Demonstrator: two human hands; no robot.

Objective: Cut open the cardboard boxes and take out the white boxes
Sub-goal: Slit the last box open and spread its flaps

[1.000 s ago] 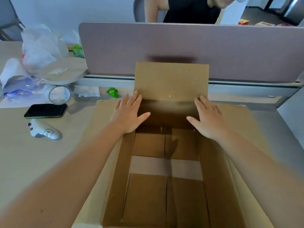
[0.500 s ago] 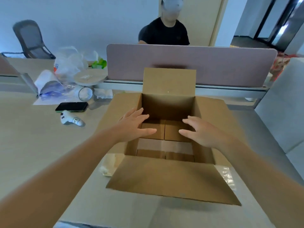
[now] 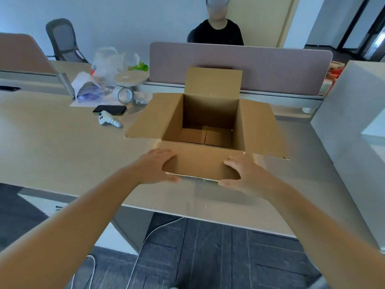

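**Box on the desk, clutter to its left**

On the desk: a cardboard box, flaps open, far flap upright against the divider behind it, side flaps spread left and right. At the near flap, the left hand on the left corner and the right hand on the right corner. To the left of the box, a controller, with a phone just behind it. Further back, a roll of tape beside a heap of plastic bags. Beyond the divider, a seated person. Far left, behind the desk, a chair. Under the desk's near edge, cables on the floor.
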